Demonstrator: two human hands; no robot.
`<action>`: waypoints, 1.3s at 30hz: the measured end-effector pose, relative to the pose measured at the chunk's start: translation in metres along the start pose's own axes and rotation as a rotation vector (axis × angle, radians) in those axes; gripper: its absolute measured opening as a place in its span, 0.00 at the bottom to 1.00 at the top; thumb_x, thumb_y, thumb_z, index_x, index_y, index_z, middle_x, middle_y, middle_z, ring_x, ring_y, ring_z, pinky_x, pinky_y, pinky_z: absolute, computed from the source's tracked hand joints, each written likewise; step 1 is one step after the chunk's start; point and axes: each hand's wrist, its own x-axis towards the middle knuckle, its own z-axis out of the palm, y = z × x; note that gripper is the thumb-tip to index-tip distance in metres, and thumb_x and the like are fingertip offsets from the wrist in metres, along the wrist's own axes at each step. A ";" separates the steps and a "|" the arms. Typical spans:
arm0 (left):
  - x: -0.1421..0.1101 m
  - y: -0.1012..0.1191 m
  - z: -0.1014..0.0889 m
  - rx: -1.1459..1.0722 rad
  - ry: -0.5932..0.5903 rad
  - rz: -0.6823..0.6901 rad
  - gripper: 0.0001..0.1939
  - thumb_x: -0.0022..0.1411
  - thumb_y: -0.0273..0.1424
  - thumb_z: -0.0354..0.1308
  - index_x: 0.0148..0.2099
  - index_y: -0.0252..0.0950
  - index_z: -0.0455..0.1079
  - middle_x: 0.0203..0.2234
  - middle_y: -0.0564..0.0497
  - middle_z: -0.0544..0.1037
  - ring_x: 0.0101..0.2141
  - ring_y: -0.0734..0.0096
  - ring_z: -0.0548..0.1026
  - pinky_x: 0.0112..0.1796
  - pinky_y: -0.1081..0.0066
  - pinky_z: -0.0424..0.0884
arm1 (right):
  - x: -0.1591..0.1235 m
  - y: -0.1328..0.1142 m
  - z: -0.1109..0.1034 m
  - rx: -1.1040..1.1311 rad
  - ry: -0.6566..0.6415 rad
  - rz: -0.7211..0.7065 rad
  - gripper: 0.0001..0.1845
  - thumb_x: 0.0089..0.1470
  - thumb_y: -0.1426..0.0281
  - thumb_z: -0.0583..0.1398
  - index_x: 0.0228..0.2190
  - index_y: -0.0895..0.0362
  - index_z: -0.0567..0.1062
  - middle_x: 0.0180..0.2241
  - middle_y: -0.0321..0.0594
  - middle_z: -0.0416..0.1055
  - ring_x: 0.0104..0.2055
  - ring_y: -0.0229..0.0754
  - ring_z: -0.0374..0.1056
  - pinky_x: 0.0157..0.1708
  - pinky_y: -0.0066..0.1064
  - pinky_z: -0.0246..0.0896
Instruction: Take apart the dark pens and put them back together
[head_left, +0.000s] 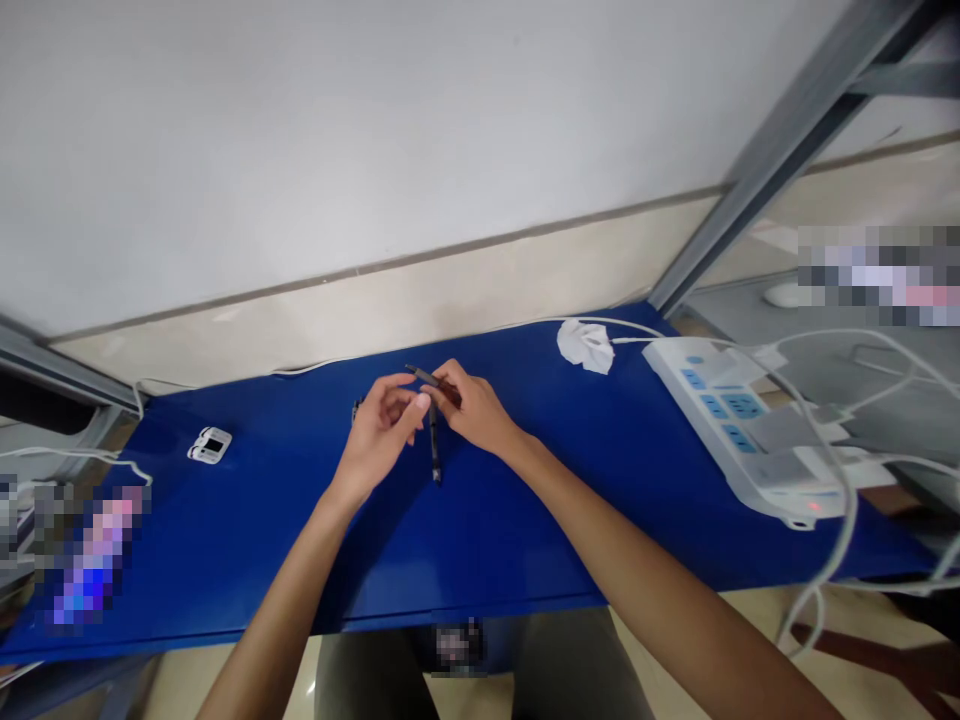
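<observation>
My right hand [474, 408] is closed around a slim dark pen [426, 377], whose tip points left above the table. Close beside it, my left hand [382, 425] has loosely curled fingers with a gap to the thumb, and I see nothing held in it. Its thumb is near the held pen; whether they touch is unclear. Below the hands, a second dark pen [435, 455] lies on the blue table [480, 550], its upper end partly hidden by the fingers. A small dark object [355, 410] shows behind the left hand, mostly covered.
A crumpled white tissue [585, 346] lies at the back right. Beyond it sits a white power strip [720, 430] with plugs and looping white cables [844, 500]. A small white device [210, 445] rests on the left. A pale wall [337, 310] borders the table's back edge.
</observation>
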 end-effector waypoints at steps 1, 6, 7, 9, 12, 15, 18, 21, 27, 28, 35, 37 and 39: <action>0.014 -0.008 0.000 -0.004 0.007 0.021 0.22 0.64 0.46 0.69 0.52 0.39 0.72 0.32 0.51 0.78 0.27 0.73 0.74 0.28 0.72 0.71 | -0.001 0.000 0.000 -0.035 -0.018 -0.011 0.12 0.70 0.56 0.58 0.43 0.50 0.69 0.32 0.35 0.73 0.31 0.42 0.68 0.33 0.33 0.57; 0.035 -0.037 -0.001 -0.067 0.109 0.070 0.19 0.60 0.44 0.72 0.44 0.37 0.74 0.31 0.51 0.78 0.27 0.75 0.74 0.25 0.74 0.70 | -0.002 0.000 -0.002 -0.127 -0.038 -0.020 0.10 0.72 0.58 0.56 0.45 0.50 0.70 0.39 0.40 0.77 0.37 0.46 0.72 0.37 0.36 0.59; 0.034 -0.039 -0.002 -0.075 0.121 0.078 0.18 0.60 0.43 0.72 0.43 0.37 0.75 0.31 0.51 0.79 0.26 0.75 0.74 0.25 0.74 0.70 | -0.003 -0.001 -0.001 -0.124 -0.046 -0.026 0.09 0.72 0.59 0.56 0.45 0.50 0.70 0.39 0.40 0.77 0.37 0.46 0.72 0.37 0.36 0.60; 0.030 -0.043 -0.002 -0.064 0.125 0.100 0.16 0.62 0.43 0.71 0.43 0.37 0.77 0.32 0.50 0.80 0.26 0.76 0.73 0.26 0.74 0.70 | -0.003 -0.002 0.001 -0.111 -0.067 -0.045 0.07 0.72 0.61 0.56 0.43 0.50 0.71 0.39 0.40 0.76 0.37 0.45 0.71 0.38 0.36 0.59; 0.028 -0.043 -0.004 -0.035 0.138 0.112 0.15 0.62 0.42 0.71 0.43 0.37 0.80 0.32 0.49 0.82 0.26 0.75 0.74 0.28 0.72 0.71 | -0.004 -0.002 0.004 -0.086 -0.093 -0.078 0.07 0.71 0.62 0.57 0.40 0.50 0.73 0.38 0.40 0.75 0.36 0.45 0.70 0.38 0.36 0.59; 0.027 -0.043 -0.007 -0.054 0.171 0.106 0.15 0.62 0.42 0.71 0.44 0.37 0.80 0.34 0.48 0.84 0.30 0.72 0.77 0.33 0.71 0.74 | -0.002 -0.001 0.005 -0.087 -0.070 -0.064 0.08 0.70 0.61 0.60 0.40 0.50 0.75 0.36 0.39 0.76 0.35 0.44 0.70 0.38 0.36 0.59; 0.028 -0.043 -0.008 -0.126 0.199 0.107 0.15 0.65 0.42 0.69 0.46 0.36 0.79 0.40 0.44 0.85 0.38 0.67 0.82 0.38 0.69 0.76 | 0.000 -0.001 0.005 -0.092 -0.028 -0.025 0.09 0.68 0.58 0.62 0.40 0.49 0.78 0.35 0.37 0.78 0.32 0.43 0.70 0.37 0.35 0.59; 0.028 -0.046 -0.008 -0.188 0.199 0.110 0.15 0.66 0.42 0.68 0.47 0.36 0.78 0.43 0.42 0.85 0.42 0.65 0.83 0.41 0.67 0.77 | 0.002 -0.004 0.004 -0.047 -0.012 -0.005 0.11 0.68 0.56 0.62 0.39 0.49 0.80 0.31 0.36 0.77 0.30 0.41 0.68 0.34 0.33 0.58; 0.029 -0.049 -0.008 -0.223 0.182 0.136 0.16 0.65 0.42 0.69 0.48 0.36 0.77 0.43 0.42 0.86 0.42 0.65 0.84 0.50 0.61 0.77 | 0.003 -0.015 0.000 0.165 -0.068 0.112 0.22 0.68 0.52 0.61 0.28 0.53 0.78 0.21 0.33 0.68 0.24 0.37 0.61 0.27 0.31 0.53; 0.029 -0.049 -0.008 -0.231 0.181 0.138 0.16 0.65 0.42 0.69 0.48 0.36 0.77 0.44 0.42 0.86 0.42 0.64 0.84 0.50 0.60 0.77 | 0.003 -0.016 0.001 0.227 -0.070 0.146 0.22 0.67 0.52 0.61 0.28 0.53 0.78 0.21 0.33 0.67 0.23 0.37 0.61 0.26 0.31 0.53; 0.029 -0.045 -0.009 -0.296 0.155 0.112 0.15 0.63 0.39 0.72 0.47 0.38 0.78 0.46 0.42 0.86 0.45 0.60 0.85 0.47 0.60 0.80 | 0.010 -0.007 0.003 0.717 0.078 0.335 0.16 0.58 0.54 0.71 0.36 0.52 0.78 0.23 0.32 0.68 0.22 0.35 0.59 0.19 0.29 0.51; 0.029 -0.046 -0.010 -0.285 0.170 0.098 0.15 0.61 0.39 0.73 0.46 0.37 0.80 0.44 0.43 0.86 0.43 0.60 0.85 0.46 0.61 0.81 | 0.013 -0.004 0.000 0.771 0.120 0.318 0.15 0.58 0.55 0.71 0.39 0.52 0.80 0.27 0.34 0.70 0.25 0.36 0.62 0.21 0.30 0.56; 0.029 -0.048 -0.010 -0.237 0.161 0.079 0.16 0.60 0.39 0.73 0.47 0.37 0.81 0.42 0.44 0.86 0.41 0.61 0.86 0.45 0.61 0.81 | 0.015 -0.003 -0.002 0.754 0.144 0.282 0.16 0.58 0.55 0.71 0.41 0.52 0.82 0.34 0.38 0.75 0.32 0.38 0.68 0.28 0.31 0.65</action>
